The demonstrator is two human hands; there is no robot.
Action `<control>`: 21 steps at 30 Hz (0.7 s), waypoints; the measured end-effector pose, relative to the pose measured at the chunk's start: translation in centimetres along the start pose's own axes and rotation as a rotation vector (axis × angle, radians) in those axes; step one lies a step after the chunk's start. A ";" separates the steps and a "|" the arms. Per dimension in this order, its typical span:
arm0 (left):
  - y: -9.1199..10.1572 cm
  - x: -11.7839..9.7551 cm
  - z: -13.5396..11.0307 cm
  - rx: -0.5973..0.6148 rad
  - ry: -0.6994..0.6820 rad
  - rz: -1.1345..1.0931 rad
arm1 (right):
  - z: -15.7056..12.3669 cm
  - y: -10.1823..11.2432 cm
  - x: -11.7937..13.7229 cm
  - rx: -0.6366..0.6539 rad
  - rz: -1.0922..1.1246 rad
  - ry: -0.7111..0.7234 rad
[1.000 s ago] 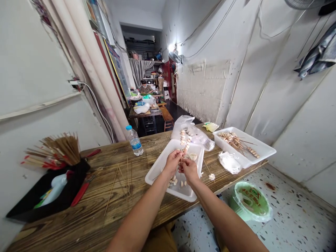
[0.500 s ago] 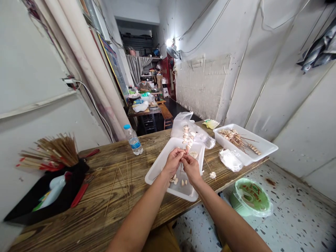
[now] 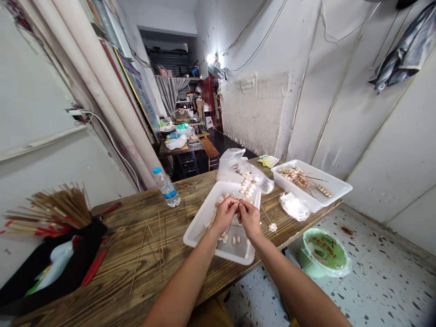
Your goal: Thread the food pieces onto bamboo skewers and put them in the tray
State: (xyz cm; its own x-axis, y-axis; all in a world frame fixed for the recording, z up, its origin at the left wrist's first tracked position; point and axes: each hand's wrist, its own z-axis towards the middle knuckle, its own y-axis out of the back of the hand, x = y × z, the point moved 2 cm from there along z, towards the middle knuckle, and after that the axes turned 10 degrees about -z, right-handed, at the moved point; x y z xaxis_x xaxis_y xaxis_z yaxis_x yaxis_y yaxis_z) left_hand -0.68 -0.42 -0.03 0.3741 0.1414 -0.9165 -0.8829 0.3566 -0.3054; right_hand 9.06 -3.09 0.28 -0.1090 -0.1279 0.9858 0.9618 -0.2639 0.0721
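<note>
Over a white plastic tray, my left hand and my right hand meet, fingers pinched together on thin wooden skewers. Pale sliced pieces, mushroom-like, are threaded in rows on the skewers that rise beyond my fingertips. My fingers hide how many skewers there are and which hand grips which. Loose pale pieces lie in the tray below my hands. To the right of the tray, a skewer with a white clump at its end rests on the table.
Filled skewers lie in a second white tray, beside a crumpled plastic bag. Bare skewers, a water bottle and a black box occupy the left. A lined green bin stands on the floor. One person sits far back.
The threaded skewers have shifted a little and lean more to the right. Both hands stay pinched close together over the tray. The whole view has moved slightly.
</note>
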 end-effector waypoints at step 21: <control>0.7 0.4 -0.6 -0.104 -0.173 0.373 | 1.1 1.9 0.6 -0.186 -0.206 0.169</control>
State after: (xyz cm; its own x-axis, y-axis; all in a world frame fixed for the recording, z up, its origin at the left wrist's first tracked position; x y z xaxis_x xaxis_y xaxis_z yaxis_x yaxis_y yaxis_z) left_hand -1.33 -0.65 -0.71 0.0578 0.3994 -0.9150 -0.9875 0.1573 0.0063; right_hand 11.14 -2.60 1.20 -0.3516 -0.2065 0.9131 0.8547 -0.4688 0.2230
